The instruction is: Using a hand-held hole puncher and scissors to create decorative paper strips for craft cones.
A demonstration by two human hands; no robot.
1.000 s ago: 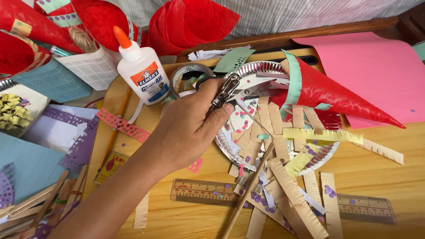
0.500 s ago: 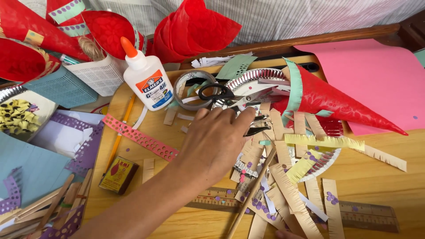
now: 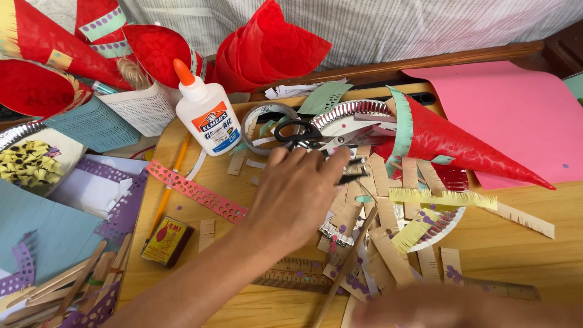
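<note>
Left hand (image 3: 300, 194) pinches a small dark clip (image 3: 351, 172) just below the black scissors (image 3: 303, 135); right hand (image 3: 449, 307) (blurred, btm edge): grip can't be told.

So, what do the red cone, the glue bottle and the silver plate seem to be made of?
The red cone looks like glossy embossed paper: it shines and is rolled to a point. The glue bottle looks like smooth white plastic with an orange cap. The silver plate is probably foil-coated paper, given its bright, ribbed rim. The left hand hovers over the paper strips nearby.
</note>
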